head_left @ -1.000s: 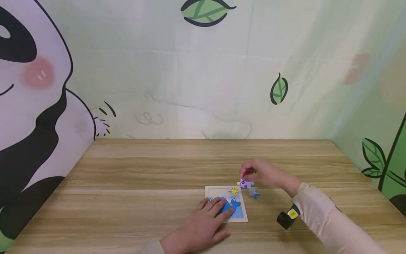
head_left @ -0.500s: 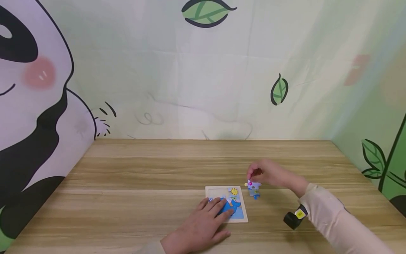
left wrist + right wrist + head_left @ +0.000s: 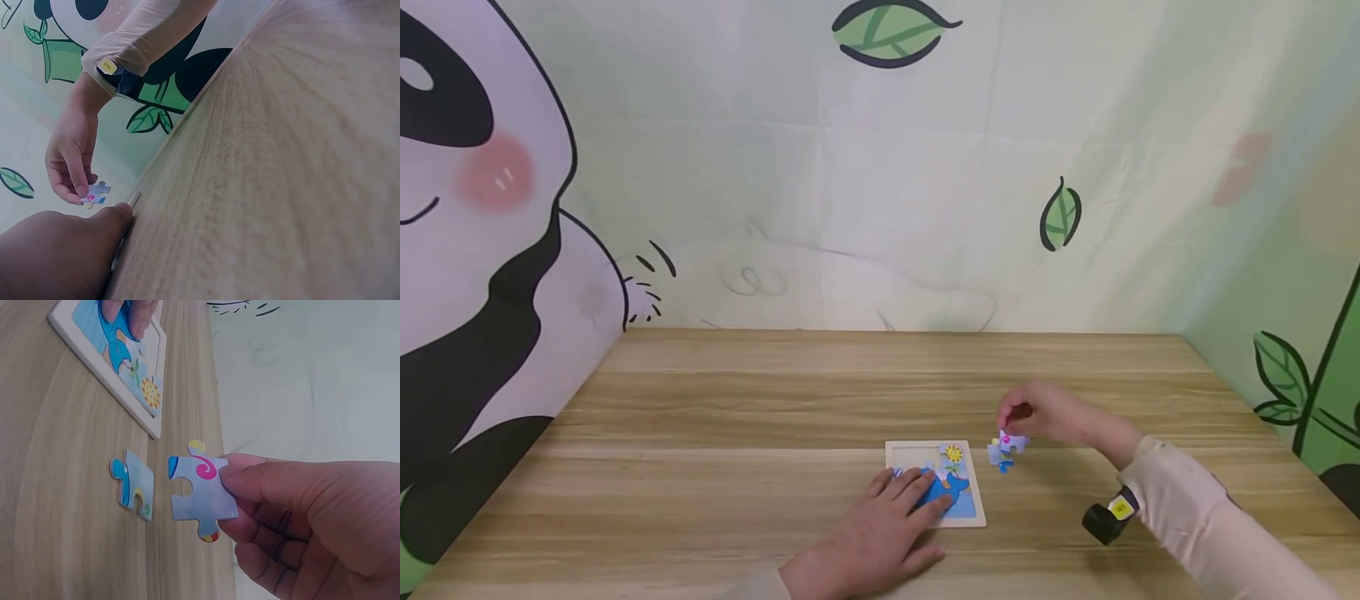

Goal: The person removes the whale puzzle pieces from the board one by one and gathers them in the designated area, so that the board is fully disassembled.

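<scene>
Between thumb and fingers, my right hand [image 3: 1047, 410] pinches a pale lilac puzzle piece [image 3: 203, 487] with a pink swirl, held up off the table. A second puzzle piece [image 3: 134, 485], light blue with a darker blue edge, lies on the table just below it. My left hand [image 3: 876, 533] rests with its fingers spread on a framed jigsaw puzzle [image 3: 958, 500] that shows a blue whale and a yellow sun. Those fingers cover part of the whale. The upper left of the frame shows bare backing.
The wooden table [image 3: 700, 500] stretches to a printed backdrop [image 3: 895, 183] with a panda and leaves. A black wrist camera [image 3: 1105, 523] is strapped to the right sleeve, low over the table.
My right hand has moved to the right with the pinched piece, from beside the frame's corner to above the loose piece, and the held piece has turned. My left hand stays put.
</scene>
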Motion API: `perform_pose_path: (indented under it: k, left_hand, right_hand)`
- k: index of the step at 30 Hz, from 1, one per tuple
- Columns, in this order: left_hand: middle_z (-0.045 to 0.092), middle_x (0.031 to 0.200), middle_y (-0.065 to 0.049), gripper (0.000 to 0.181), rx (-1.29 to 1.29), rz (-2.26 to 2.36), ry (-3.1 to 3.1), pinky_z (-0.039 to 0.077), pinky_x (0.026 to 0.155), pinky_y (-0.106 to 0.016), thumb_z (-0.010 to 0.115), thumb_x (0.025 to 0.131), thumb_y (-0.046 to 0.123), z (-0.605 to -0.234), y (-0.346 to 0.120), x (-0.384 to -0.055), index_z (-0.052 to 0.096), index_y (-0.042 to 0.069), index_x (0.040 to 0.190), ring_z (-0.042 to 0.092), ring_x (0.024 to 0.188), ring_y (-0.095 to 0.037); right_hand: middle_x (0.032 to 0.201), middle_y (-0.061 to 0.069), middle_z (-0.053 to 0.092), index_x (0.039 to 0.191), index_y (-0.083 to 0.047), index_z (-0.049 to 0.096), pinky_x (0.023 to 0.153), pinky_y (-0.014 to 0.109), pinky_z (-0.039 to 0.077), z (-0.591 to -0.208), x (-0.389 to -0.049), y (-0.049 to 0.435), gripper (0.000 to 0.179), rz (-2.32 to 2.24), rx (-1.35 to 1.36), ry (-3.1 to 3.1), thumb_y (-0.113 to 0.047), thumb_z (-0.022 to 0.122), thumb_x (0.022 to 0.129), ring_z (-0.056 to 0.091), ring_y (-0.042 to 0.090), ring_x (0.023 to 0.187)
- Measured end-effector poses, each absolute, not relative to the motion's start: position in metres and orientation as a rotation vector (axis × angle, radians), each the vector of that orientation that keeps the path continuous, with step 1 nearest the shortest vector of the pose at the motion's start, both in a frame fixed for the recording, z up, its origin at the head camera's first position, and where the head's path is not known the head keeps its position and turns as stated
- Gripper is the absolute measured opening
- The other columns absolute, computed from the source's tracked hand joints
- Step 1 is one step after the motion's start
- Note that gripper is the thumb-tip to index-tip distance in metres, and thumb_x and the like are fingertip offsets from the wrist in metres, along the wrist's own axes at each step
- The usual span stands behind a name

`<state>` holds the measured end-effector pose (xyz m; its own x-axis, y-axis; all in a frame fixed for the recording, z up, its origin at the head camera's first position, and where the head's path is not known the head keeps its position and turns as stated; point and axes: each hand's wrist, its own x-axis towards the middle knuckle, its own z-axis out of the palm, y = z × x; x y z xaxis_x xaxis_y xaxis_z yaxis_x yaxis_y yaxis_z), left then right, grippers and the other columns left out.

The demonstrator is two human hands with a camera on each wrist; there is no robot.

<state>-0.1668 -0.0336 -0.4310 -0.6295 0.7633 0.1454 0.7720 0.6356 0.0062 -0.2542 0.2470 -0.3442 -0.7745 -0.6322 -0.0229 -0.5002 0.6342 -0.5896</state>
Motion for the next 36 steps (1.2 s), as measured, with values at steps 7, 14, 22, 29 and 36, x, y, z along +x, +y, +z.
perform_pose_path:
  k: [7, 14, 22, 29, 36]
  left_hand:
    - [0.041, 0.151, -0.005, 0.057, -1.283, -0.093, -2.707, 0.036, 0.11, -0.05, 0.033, 0.1, 0.055, -0.43, -0.033, -0.166, 0.04, 0.024, 0.146, 0.038, 0.141, -0.022]
    - [0.04, 0.152, -0.005, 0.057, -1.284, -0.102, -2.726, 0.036, 0.111, -0.05, 0.033, 0.1, 0.055, -0.43, -0.034, -0.166, 0.04, 0.024, 0.147, 0.037, 0.141, -0.022]
    - [0.042, 0.151, -0.005, 0.056, -1.282, -0.091, -2.699, 0.036, 0.111, -0.049, 0.033, 0.1, 0.055, -0.431, -0.034, -0.166, 0.041, 0.024, 0.146, 0.038, 0.141, -0.022]
    - [0.042, 0.15, -0.005, 0.056, -1.282, -0.087, -2.689, 0.037, 0.11, -0.049, 0.032, 0.1, 0.055, -0.432, -0.034, -0.166, 0.041, 0.023, 0.145, 0.038, 0.14, -0.021]
    - [0.043, 0.15, -0.006, 0.056, -1.295, -0.073, -2.69, 0.038, 0.109, -0.049, 0.031, 0.1, 0.055, -0.431, -0.034, -0.167, 0.041, 0.024, 0.145, 0.039, 0.14, -0.021]
  right_hand:
    - [0.081, 0.004, 0.068, 0.086, -0.003, 0.068, 0.064, 0.019, 0.049, -0.349, -0.255, 0.255, 0.004, -0.843, -0.925, 2.627, 0.0, 0.065, 0.086, 0.053, 0.004, 0.07]
    - [0.079, 0.003, 0.067, 0.086, -0.003, 0.068, 0.062, 0.019, 0.047, -0.351, -0.255, 0.259, 0.005, -0.824, -0.939, 2.628, 0.001, 0.065, 0.085, 0.051, 0.003, 0.069]
    - [0.078, 0.006, 0.068, 0.085, -0.002, 0.068, 0.061, 0.018, 0.048, -0.357, -0.256, 0.267, 0.005, -0.835, -0.949, 2.608, 0.002, 0.065, 0.084, 0.052, 0.001, 0.067]
    - [0.079, 0.003, 0.067, 0.087, -0.002, 0.068, 0.061, 0.018, 0.047, -0.361, -0.258, 0.272, 0.004, -0.831, -0.915, 2.595, -0.001, 0.065, 0.084, 0.052, 0.001, 0.068]
    - [0.076, 0.002, 0.066, 0.083, -0.004, 0.069, 0.059, 0.017, 0.044, -0.369, -0.26, 0.275, 0.006, -0.828, -0.917, 2.612, 0.002, 0.065, 0.084, 0.049, -0.001, 0.066]
